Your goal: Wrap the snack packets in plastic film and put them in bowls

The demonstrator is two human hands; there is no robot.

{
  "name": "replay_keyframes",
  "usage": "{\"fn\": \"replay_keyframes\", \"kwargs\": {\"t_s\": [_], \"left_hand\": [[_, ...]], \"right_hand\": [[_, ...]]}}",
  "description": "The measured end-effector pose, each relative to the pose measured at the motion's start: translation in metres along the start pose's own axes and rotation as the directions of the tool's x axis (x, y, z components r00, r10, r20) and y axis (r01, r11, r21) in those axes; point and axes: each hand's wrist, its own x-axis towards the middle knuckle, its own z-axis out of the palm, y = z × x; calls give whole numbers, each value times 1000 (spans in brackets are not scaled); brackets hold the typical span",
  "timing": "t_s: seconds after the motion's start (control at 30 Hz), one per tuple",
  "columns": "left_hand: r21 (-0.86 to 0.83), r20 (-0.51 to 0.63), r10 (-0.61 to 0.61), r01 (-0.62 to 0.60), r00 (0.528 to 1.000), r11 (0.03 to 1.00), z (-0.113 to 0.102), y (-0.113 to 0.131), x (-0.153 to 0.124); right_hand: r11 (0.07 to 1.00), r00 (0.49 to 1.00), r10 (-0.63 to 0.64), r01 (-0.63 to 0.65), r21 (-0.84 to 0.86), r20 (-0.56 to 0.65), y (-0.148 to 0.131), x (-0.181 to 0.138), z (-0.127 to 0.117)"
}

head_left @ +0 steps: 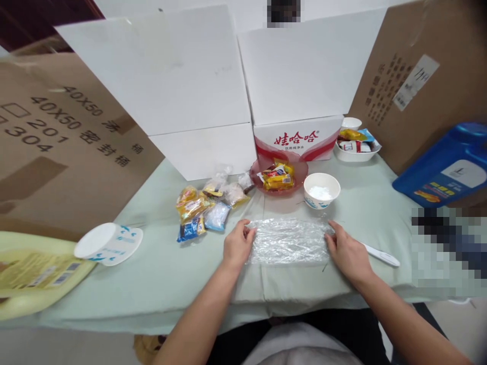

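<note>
A crinkled clear plastic bag (291, 241) lies spread flat at the front of the table, between my two hands. My left hand (239, 243) pinches its left edge near the upper corner. At the opposite edge, my right hand (347, 253) grips the upper right corner between thumb and fingers. A white plastic utensil (382, 255) sticks out to the right from beside my right hand; its other end is hidden. Just behind the bag stands a paper bowl (321, 191) with white powder-like contents.
Several small snack packets (194, 208) lie left of centre. A pink translucent bowl (300, 177) holds more packets. A white dish (357, 154) with packets sits back right. An overturned paper bowl (110, 243) and yellow bottle (38, 274) are left, a blue bottle (449, 167) right. Cardboard boxes (198, 91) wall the back.
</note>
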Motion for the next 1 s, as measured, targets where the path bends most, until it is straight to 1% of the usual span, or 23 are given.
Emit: {"fn": "replay_keyframes", "kwargs": {"t_s": [0.07,0.13,0.2,0.23,0.3,0.33,0.37,0.4,0.43,0.47,0.5,0.53,0.6,0.63,0.67,0.7,0.73,0.77,0.83,0.87,0.9,0.93,1.0], "left_hand": [[28,-9,9,-9,1000,1000,1,-2,2],[73,-13,52,-51,999,996,1,-4,3],[114,-79,123,-113,989,987,-3,-3,3],[134,-146,163,-143,976,980,-5,-1,1],[177,-271,276,-235,922,956,-10,4,-5],[198,-273,360,-314,892,928,-11,8,-9],[212,-214,460,-419,862,883,-11,12,-14],[212,-101,559,-531,823,821,-9,15,-19],[198,39,632,-626,774,755,-7,18,-24],[179,178,666,-689,725,702,-4,21,-28],[170,293,661,-718,690,675,0,22,-32],[176,373,632,-721,679,670,3,22,-34],[204,450,560,-690,696,694,7,20,-37],[210,464,537,-676,705,706,8,19,-37],[211,470,525,-668,710,714,8,17,-37],[210,469,522,-664,712,718,8,16,-37],[207,466,523,-663,714,720,8,16,-37],[205,462,526,-663,714,720,8,16,-37],[202,457,535,-669,711,715,8,16,-36],[205,455,536,-670,711,714,9,16,-36],[213,450,531,-664,718,717,9,15,-36],[228,441,518,-650,733,725,8,14,-36],[273,413,472,-600,779,752,5,9,-36]], "right_hand": [[1000,1000,10,-10,-24,-8,0,0,2],[998,1000,14,-15,-55,-8,-1,0,2],[996,1000,9,-9,-83,7,-3,0,3],[995,1000,8,-6,-96,20,-4,1,3],[993,998,12,-5,-115,58,-8,2,2],[992,997,17,-7,-123,79,-10,2,2],[991,995,21,-7,-133,102,-11,3,1],[989,992,25,-6,-146,127,-12,4,-1],[987,988,28,-3,-161,155,-11,6,-3],[984,983,35,-2,-179,182,-9,7,-6],[979,977,51,-8,-202,207,-5,9,-10],[973,970,77,-24,-229,229,-1,10,-15],[960,965,138,-75,-269,222,9,14,-27],[960,972,140,-87,-267,187,12,15,-32],[967,984,110,-73,-246,141,14,15,-36],[978,995,46,-26,-206,93,13,15,-38],[986,997,-49,57,-154,56,10,15,-38],[981,986,-164,168,-100,41,5,14,-36],[927,924,-374,376,-6,80,-6,12,-25],[899,891,-438,438,25,118,-11,12,-18],[883,870,-468,467,43,158,-15,11,-10],[883,862,-467,468,46,195,-16,10,-3],[911,882,-407,413,26,237,-13,9,5]]}}
